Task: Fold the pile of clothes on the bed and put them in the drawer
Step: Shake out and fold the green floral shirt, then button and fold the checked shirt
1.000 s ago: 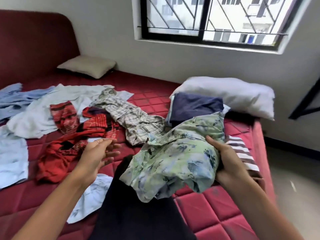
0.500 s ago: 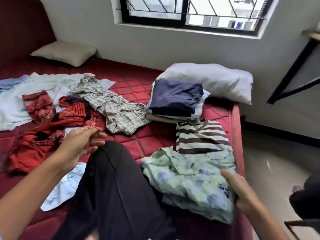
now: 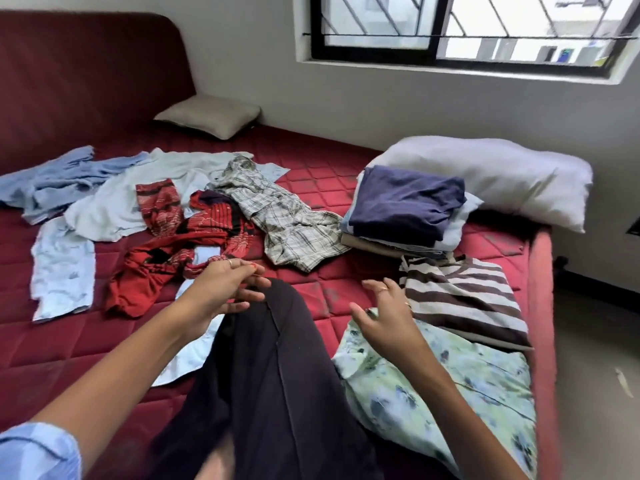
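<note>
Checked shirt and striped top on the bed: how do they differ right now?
The checked shirt lies crumpled and spread out mid-bed, against the red garment; the striped top lies folded flat near the bed's right edge. The checked shirt has a fine grey plaid; the striped top has broad brown and white bands. The striped top overlaps the green floral shirt. Both rest on the red mattress, and neither hand touches them.

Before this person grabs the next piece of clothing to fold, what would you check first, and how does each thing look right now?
1. Both hands free: left hand and right hand hold nothing: ok.
2. Floral shirt set down on the bed: ok.
3. Folded stack upright: ok.
4. Unfolded plaid shirt near: ok.
5. Drawer in sight: not ok.
</note>
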Demonstrator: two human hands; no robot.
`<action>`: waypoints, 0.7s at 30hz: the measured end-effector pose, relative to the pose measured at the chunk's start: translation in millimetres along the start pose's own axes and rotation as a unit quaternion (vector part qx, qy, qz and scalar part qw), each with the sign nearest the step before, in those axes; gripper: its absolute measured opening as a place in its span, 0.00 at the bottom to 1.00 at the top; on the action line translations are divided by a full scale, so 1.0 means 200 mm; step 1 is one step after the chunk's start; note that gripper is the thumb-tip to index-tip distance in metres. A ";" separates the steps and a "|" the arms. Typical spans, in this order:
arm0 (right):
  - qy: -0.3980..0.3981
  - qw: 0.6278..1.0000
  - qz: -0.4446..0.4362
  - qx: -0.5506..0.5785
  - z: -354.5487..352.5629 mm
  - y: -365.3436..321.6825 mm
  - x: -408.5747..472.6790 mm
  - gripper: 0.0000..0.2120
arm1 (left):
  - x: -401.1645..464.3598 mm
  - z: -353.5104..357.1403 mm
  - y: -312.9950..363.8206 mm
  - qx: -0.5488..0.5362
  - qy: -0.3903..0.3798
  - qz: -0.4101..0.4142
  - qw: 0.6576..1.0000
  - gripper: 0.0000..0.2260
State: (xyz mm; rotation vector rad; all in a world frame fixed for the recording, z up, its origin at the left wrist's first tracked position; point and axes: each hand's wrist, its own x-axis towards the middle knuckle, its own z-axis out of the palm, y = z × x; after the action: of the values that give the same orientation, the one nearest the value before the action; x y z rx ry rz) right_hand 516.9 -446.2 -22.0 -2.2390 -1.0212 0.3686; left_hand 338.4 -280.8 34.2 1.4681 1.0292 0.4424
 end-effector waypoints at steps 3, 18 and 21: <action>-0.033 0.998 -0.048 0.014 0.07 -0.19 0.12 0.25 | 0.00 -0.07 -0.03 -0.010 0.032 -0.018 0.999 0.08; -0.142 0.987 -0.062 -0.049 0.61 -0.32 0.88 0.23 | 0.28 -0.34 -0.24 -0.069 0.145 -0.102 0.982 0.08; -0.159 0.980 -0.040 -0.108 0.74 -0.28 1.07 0.25 | 0.37 -0.38 -0.25 -0.068 0.149 -0.125 0.979 0.08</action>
State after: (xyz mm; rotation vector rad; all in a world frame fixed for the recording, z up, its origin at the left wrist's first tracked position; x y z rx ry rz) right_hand 553.3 -193.2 -95.8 -2.3696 -1.3713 0.6221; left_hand 301.8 -182.1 -19.9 1.1528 1.3749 0.5509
